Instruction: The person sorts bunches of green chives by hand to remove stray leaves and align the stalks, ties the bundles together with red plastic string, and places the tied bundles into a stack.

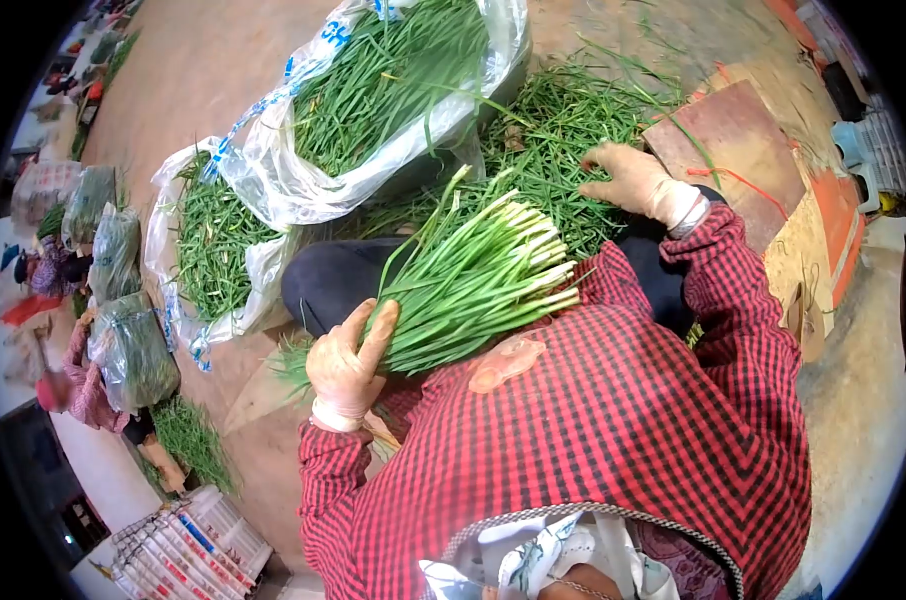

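My left hand (351, 362), in a pale glove, is wrapped round the leafy end of a thick bunch of garlic chives (473, 280). The bunch lies across my lap, its white cut ends pointing right. My right hand (635, 185), also gloved, is held over the right edge of a heap of loose green trimmings (563, 130). Its thumb and fingers are apart, with nothing seen between them. In front of me a large clear plastic bag (313, 200) holds many long chives, and a smaller bag (158, 230) beside it holds shorter green pieces.
A brown board (738, 150) with a red string (743, 185) lies to the right of my right hand. Filled plastic bags (133, 350) stand on the left, near another person in a pink checked sleeve (91, 385). White crates (188, 550) are at lower left.
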Demonstrator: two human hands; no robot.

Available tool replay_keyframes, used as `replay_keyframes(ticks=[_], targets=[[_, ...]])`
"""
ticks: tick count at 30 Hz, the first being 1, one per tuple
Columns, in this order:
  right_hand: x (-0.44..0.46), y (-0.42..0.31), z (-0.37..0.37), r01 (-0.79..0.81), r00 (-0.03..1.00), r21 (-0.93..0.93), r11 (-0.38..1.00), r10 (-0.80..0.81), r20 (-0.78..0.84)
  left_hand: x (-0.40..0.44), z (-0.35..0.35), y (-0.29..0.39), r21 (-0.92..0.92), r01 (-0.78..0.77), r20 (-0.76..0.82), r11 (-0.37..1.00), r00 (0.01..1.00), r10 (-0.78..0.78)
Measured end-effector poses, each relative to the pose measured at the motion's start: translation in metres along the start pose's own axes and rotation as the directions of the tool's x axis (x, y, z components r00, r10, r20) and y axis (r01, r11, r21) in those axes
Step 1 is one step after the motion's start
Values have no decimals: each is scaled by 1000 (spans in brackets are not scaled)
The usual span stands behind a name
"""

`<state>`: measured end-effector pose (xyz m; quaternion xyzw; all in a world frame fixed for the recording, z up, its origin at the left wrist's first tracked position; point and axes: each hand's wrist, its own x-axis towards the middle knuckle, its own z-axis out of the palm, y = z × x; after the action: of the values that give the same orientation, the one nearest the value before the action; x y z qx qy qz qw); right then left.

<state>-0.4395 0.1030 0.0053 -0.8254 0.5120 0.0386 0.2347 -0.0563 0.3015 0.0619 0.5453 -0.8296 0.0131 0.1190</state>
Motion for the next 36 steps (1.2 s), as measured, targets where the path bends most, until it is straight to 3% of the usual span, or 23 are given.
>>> replay_keyframes(ticks=[2,5,8,10,11,12,16,18,20,22,24,26,27,28,30,32,34,35,36], targets=[[10,-4,-10,274,956,291,917,-228,-182,3,2,2,11,-18,-16,1000,1000,18],[21,-55,-33,399,892,543,739,-451,-42,11,-5,8,-2,-112,54,994,992,112],[31,-78,-2,527,821,396,752,-572,-7,13,-7,13,38,-188,7,981,982,188],[26,-93,-8,386,792,430,816,-532,300,11,-9,12,27,-188,10,982,982,188],[25,-94,-6,368,769,418,831,-524,367,9,-9,10,14,-192,10,981,981,192],[20,-95,-1,420,806,418,806,-542,236,7,-9,8,-1,-196,13,981,980,196],[-1,-85,-14,426,837,229,875,-477,269,14,-12,10,-117,-150,111,982,980,163],[-9,-66,-16,420,883,134,897,-438,166,15,-3,7,-282,-72,105,957,989,105],[-7,-41,-13,349,931,89,933,-356,85,13,5,5,-349,-21,92,937,994,57],[-7,-17,-19,261,965,212,942,-254,-56,7,8,0,-453,124,144,883,987,-65],[-3,12,-20,167,957,349,922,-67,-282,0,13,-5,-487,158,165,859,982,-88],[8,44,-23,-30,936,347,937,148,-318,-1,16,-5,-635,292,160,715,955,-248],[11,44,-22,-123,960,218,968,171,-222,-3,16,-6,-682,385,229,622,920,-318],[9,43,-19,-114,960,222,968,165,-228,-5,17,-7,-676,384,224,629,920,-321],[-4,19,-16,3,1000,87,996,-5,23,-7,22,-7,-751,526,341,400,827,-447],[5,-5,-13,235,964,445,864,-150,-219,-1,25,-5,-773,513,325,373,825,-462],[8,-44,-28,499,831,484,719,-239,-502,7,23,0,-671,509,271,539,845,-461],[6,-64,-34,557,775,482,677,-214,-595,12,19,3,-594,473,220,651,874,-434],[6,-80,-37,565,738,409,717,-217,-639,14,19,6,-592,470,219,654,875,-431]])
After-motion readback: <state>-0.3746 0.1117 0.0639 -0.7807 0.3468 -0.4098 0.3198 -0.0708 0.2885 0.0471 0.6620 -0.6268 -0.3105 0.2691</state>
